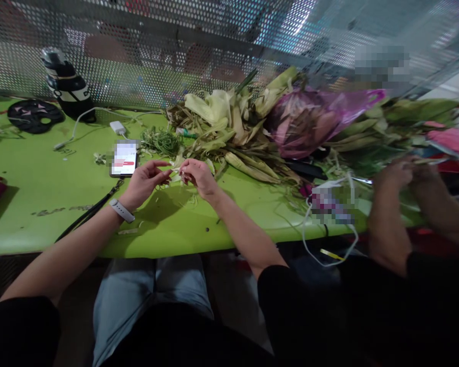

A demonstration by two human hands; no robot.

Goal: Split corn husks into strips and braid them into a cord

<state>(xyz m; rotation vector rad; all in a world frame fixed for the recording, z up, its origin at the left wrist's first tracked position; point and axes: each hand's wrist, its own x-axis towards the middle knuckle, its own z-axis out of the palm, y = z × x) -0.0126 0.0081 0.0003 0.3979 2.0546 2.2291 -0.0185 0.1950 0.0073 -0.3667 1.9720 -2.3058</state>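
Your R hand (199, 177) pinches pale shreds (176, 169); can't tell if L hand (147, 179) grips too. Work close, tug gently w/o snapping 'em.

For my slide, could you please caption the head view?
Left hand and right hand, close together over a green table, near husks.

- Counter (191, 234): bright green covering, rounded front edge, dark marks on its left part.
- Perforated metal panel (164, 46): stands along the counter's rear; blurred coloured shapes visible through its holes.
- Light: bright streak (305, 18) at upper right; dim beneath counter.
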